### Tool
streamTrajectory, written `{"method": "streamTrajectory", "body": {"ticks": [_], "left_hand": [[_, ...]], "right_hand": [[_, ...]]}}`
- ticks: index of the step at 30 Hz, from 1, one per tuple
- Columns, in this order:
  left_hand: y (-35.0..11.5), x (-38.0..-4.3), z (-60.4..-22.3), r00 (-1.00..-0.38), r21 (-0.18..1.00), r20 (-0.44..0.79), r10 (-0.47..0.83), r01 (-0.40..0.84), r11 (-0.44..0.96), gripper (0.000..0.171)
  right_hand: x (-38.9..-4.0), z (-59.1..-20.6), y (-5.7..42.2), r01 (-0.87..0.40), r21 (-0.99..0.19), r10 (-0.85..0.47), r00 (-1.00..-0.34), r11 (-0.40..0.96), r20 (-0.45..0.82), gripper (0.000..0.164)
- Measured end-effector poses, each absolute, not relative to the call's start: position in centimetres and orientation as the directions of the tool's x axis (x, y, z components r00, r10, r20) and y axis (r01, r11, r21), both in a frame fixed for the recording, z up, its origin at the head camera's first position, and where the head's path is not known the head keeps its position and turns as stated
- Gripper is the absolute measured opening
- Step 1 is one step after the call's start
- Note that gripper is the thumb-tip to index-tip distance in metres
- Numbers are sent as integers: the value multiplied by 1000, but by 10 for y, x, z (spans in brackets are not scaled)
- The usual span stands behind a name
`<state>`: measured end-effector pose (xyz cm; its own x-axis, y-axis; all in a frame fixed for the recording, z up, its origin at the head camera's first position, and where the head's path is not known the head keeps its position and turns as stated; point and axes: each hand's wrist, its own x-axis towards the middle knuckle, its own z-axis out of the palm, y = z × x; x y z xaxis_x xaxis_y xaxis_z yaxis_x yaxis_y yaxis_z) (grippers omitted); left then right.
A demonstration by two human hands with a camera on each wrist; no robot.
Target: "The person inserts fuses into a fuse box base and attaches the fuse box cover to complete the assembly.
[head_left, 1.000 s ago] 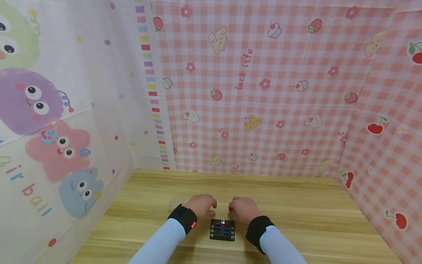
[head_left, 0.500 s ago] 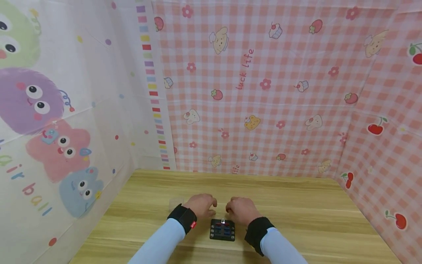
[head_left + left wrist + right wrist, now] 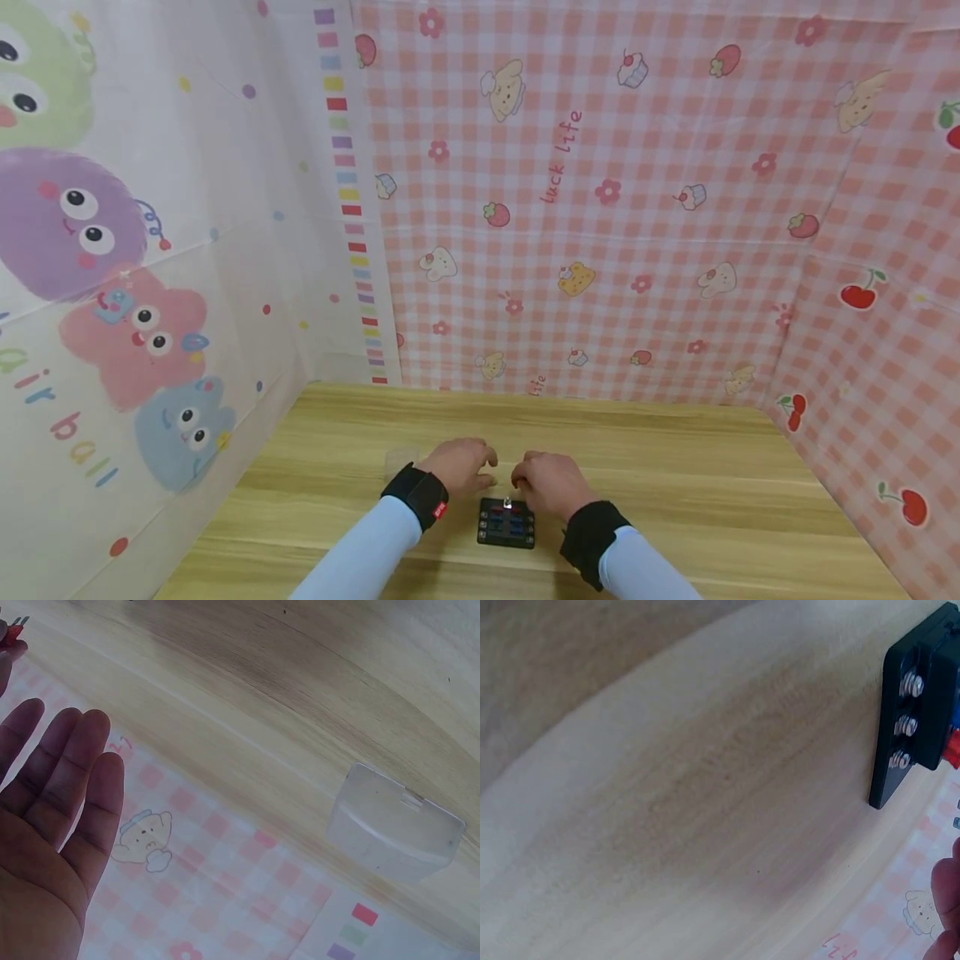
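A black fuse box (image 3: 495, 540) with blue and red blade fuses lies on the table in front of the hands; silver screws line its edge in the right wrist view. Beyond its right corner, my right hand (image 3: 555, 485) pinches a small red blade fuse (image 3: 13, 634), whose metal prongs show in the left wrist view. My left hand (image 3: 459, 467) hovers behind the box's left corner. Its fingers (image 3: 94, 795) are extended and loosely bent, holding nothing. Only a few right fingertips (image 3: 946, 889) show in the right wrist view.
A clear plastic cover (image 3: 394, 825) stands on the wooden table (image 3: 675, 517) to the left of my left hand. A pink checked cloth (image 3: 600, 242) hangs behind the table, with printed cloth along both sides.
My right hand has shifted slightly left, closer to my left hand and the box's far edge. The left hand has barely moved, and the fuse box lies where it was.
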<state>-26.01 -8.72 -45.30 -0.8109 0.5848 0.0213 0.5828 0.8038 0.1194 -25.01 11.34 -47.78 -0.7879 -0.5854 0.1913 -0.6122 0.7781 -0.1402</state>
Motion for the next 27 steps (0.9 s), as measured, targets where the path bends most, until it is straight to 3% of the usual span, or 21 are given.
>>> {"method": "streamTrajectory", "body": {"ticks": [12, 27], "left_hand": [[-84, -258, -447, -790, 108, 30, 612, 612, 784, 26], [-83, -258, -447, -768, 86, 46, 639, 640, 763, 20]], "right_hand": [[-244, -475, 110, -661, -146, -614, -743, 736, 267, 6], [-243, -471, 105, -671, -169, -611, -733, 722, 299, 5]]}}
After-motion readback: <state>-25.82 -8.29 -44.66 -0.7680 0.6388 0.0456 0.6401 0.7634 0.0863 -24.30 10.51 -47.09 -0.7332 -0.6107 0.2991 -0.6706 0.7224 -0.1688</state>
